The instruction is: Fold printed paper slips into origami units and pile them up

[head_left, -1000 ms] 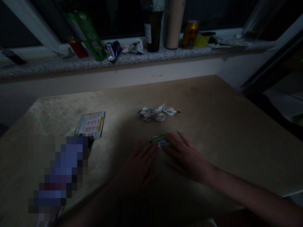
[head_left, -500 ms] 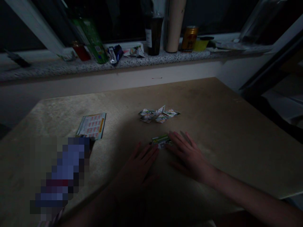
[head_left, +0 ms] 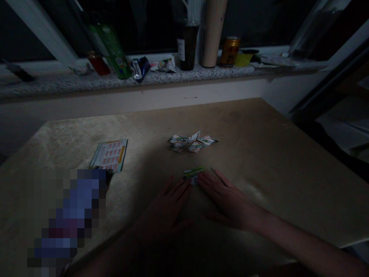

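Observation:
A small piece of green and white printed paper (head_left: 194,174) lies flat on the table. My left hand (head_left: 170,202) rests palm down with its fingers stretched out, fingertips at the paper's left lower edge. From the right, my right hand (head_left: 223,196) lies flat too, its fingertips touching the paper's right lower part and covering some of it. Just beyond the paper sits a group of folded pointed paper shapes (head_left: 193,141) with printed sides. Both hands are in dim shadow.
To the left lies a printed sheet stack (head_left: 109,155) beside a pixelated blue object (head_left: 73,207). On the granite windowsill (head_left: 161,77) stand a green bottle (head_left: 111,50), a dark cup (head_left: 187,46), a cardboard tube (head_left: 213,34), a gold can (head_left: 230,52) and crumpled wrappers (head_left: 140,68).
My right hand has drawn slightly down and left, its fingers closer together on the paper. My left hand stays nearly in place. The camera view has shifted a little.

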Demonstrator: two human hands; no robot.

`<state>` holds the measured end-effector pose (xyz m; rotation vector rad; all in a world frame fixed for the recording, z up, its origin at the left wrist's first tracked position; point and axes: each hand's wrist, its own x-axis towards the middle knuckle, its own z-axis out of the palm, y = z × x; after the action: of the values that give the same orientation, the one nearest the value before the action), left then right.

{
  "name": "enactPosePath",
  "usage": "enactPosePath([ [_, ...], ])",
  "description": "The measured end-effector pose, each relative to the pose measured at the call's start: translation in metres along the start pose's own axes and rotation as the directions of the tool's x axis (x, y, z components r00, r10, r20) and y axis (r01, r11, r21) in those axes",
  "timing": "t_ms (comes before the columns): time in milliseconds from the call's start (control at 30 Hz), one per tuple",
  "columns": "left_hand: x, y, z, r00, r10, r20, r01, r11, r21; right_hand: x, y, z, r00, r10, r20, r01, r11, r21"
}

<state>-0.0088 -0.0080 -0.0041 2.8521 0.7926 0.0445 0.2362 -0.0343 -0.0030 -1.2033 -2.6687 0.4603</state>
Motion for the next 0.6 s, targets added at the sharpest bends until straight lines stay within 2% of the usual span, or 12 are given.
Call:
enactPosePath([
  [200, 0.001, 0.000, 0.001, 0.999, -0.022, -0.028, 0.021, 0.999, -0.026, 0.004, 0.001, -0.005, 0.996, -0.006, 0.089, 0.001, 0.999, 0.050],
  [333, 0.007, 0.000, -0.001, 0.998, -0.048, -0.045, 0.047, 0.999, -0.019, 0.003, 0.002, -0.004, 0.997, 0.001, 0.075, -0.006, 0.998, 0.066],
  [600, 0.012, 0.000, -0.005, 0.997, -0.081, 0.014, 0.082, 0.996, -0.045, 0.004, 0.002, 0.000, 0.998, -0.002, 0.059, 0.001, 1.000, 0.019],
])
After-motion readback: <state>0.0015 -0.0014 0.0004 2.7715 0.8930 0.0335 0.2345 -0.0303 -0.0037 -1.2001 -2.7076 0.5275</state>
